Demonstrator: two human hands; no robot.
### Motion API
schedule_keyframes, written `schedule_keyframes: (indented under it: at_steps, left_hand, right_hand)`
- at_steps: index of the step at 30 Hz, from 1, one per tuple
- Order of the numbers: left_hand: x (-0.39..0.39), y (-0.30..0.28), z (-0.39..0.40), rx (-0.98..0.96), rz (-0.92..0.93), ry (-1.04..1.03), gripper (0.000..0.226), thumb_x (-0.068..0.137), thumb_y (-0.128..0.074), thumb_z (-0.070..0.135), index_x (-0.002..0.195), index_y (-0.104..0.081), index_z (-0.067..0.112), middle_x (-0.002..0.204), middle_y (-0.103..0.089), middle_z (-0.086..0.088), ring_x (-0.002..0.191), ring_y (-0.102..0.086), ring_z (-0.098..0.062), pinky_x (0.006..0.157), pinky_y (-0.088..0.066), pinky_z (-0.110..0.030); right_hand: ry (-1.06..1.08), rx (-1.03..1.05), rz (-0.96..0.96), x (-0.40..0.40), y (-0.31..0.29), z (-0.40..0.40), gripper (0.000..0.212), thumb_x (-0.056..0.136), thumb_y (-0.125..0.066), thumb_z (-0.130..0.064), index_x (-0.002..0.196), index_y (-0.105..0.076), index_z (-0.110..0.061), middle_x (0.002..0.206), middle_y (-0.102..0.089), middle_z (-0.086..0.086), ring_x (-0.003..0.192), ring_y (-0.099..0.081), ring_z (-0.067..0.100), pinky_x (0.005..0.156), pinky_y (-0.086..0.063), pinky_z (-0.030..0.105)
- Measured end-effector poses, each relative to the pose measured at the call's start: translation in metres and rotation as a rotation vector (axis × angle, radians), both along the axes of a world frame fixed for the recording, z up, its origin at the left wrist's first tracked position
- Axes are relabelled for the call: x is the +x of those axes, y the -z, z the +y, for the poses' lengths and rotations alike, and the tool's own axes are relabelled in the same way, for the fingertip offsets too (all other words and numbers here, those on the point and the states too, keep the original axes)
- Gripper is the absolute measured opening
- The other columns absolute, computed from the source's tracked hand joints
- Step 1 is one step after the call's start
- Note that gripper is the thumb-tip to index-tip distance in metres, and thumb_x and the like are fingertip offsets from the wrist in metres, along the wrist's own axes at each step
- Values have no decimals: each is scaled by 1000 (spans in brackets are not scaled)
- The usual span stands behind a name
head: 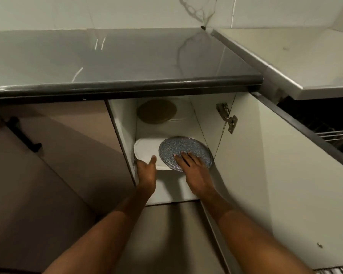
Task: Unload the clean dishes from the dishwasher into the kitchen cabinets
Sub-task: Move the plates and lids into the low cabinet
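Note:
Under the counter an open cabinet (206, 115) holds two plates on its lower shelf. A white plate (146, 150) lies at the left. A blue speckled plate (183, 149) lies to its right and overlaps its edge. My left hand (147, 168) grips the near rim of the white plate, thumb on top. My right hand (193, 165) rests on the speckled plate with straight fingers spread flat. On the upper shelf lies a round brown board or plate (156, 110) over a white plate (180, 115).
The cabinet door (275, 165) stands swung open at the right. Behind it the dishwasher (325, 123) shows a wire rack. A grey counter (107, 60) runs above. A closed door with a black handle (23, 134) is at the left.

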State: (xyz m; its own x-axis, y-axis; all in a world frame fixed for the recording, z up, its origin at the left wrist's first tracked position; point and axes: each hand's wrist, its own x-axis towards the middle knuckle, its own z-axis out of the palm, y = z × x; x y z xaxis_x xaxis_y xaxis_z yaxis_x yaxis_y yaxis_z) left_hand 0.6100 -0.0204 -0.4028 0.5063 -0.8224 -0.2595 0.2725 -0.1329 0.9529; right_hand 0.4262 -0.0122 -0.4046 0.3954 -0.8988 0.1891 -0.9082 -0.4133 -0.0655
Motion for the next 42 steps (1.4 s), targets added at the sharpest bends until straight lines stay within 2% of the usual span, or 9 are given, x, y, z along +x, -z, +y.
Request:
schedule_keyframes:
  at_steps: [4,7,10,16,23,25,30,36,42]
  left_hand:
    - [7,5,-17,135,-570,177,101,93,-76,22,160,-5,-5,165,-17,-28,154,-17,-39,126,-19,-45]
    - [10,12,-24,173,-788,229,114,88,-81,31,161,-2,-4,165,0,-31,156,-3,-41,127,-16,-41]
    - [10,24,-33,175,-854,268,114,86,-82,35,162,-5,1,166,7,-31,156,2,-42,127,-12,-39]
    - [-1,39,-42,142,-1046,268,101,93,-72,42,161,-12,-3,166,11,-32,157,9,-42,126,0,-41]
    - [8,41,-56,56,-1228,362,83,105,-54,37,160,-8,-5,170,-8,-23,158,-7,-37,128,-4,-40]
    - [14,37,-52,-19,-1266,388,81,105,-54,33,160,-8,-5,169,-10,-22,157,-10,-37,127,-6,-38]
    - [24,-4,-21,-151,-1482,532,78,103,-59,27,159,-16,-5,167,-17,-24,156,-15,-38,127,-8,-37]
    - [9,-69,33,-154,-1767,514,79,105,-39,60,164,-14,14,173,-8,-8,159,-9,-27,128,-17,-45]
    - [-2,-156,107,64,-1699,511,86,100,-19,75,165,-5,20,173,2,-7,160,-1,-27,129,-13,-48]
  right_hand:
    - [-23,73,-50,0,8,-30,77,91,-61,-12,161,-33,-29,163,-40,5,150,-35,33,122,-30,50]
    - [-45,88,-54,0,14,-42,73,94,-59,-31,162,-32,-29,167,-34,6,153,-30,35,124,-25,50]
    - [-59,62,-72,0,21,-52,68,101,-50,-53,163,-32,-28,168,-32,7,154,-27,34,125,-22,50]
    - [-65,34,-63,2,31,-66,66,105,-35,-59,164,-25,-30,171,-25,5,157,-20,31,126,-17,53]
    - [36,77,0,3,38,-81,81,91,2,-75,165,-5,-43,175,-7,-2,160,-7,38,125,-5,66]
    - [54,89,17,4,36,-86,77,95,-6,-77,165,-1,-44,176,-3,1,159,-3,41,123,1,67]
    - [73,57,27,11,20,-61,84,99,-24,-77,166,2,-33,175,4,10,160,2,41,124,-1,65]
    - [95,41,-82,10,-40,0,79,99,-6,-76,166,-17,-35,175,-11,7,160,-9,39,126,-8,63]
    - [115,63,-99,2,-138,73,76,96,1,-72,164,15,-39,174,18,3,160,17,32,128,-1,59]
